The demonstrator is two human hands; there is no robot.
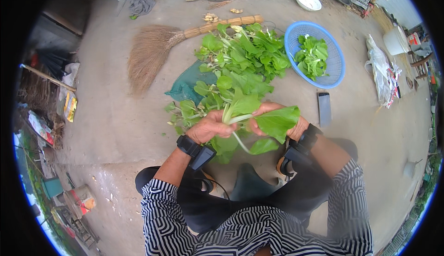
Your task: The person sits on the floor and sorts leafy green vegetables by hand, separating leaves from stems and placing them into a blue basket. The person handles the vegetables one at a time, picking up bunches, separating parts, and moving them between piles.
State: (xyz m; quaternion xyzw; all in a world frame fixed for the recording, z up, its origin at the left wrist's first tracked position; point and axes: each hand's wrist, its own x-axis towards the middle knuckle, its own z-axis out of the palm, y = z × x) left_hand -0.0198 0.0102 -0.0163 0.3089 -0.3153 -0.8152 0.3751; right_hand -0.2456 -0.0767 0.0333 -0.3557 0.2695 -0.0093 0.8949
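My left hand (215, 127) is closed around the base of a leafy green plant (242, 106) with pale stalks. My right hand (265, 113) grips one of its stalks below a broad leaf (279, 121); that leaf hides part of the fingers. Another leaf (264, 146) droops from the plant on a bent white stalk. Beyond my hands, a heap of leafy greens (248, 53) lies on the floor, partly over a green mesh sheet (189, 82). To the right of the heap, a blue plastic colander (333, 77) contains some loose green leaves (312, 56).
A straw broom (156, 51) lies behind the greens at left. A dark smartphone (324, 109) rests on the concrete floor below the colander. Farther off are a white bowl (308, 0), a grey cloth (140, 2) and a plastic bag (380, 72). Ginger-like roots (211, 17) lie near the broom handle.
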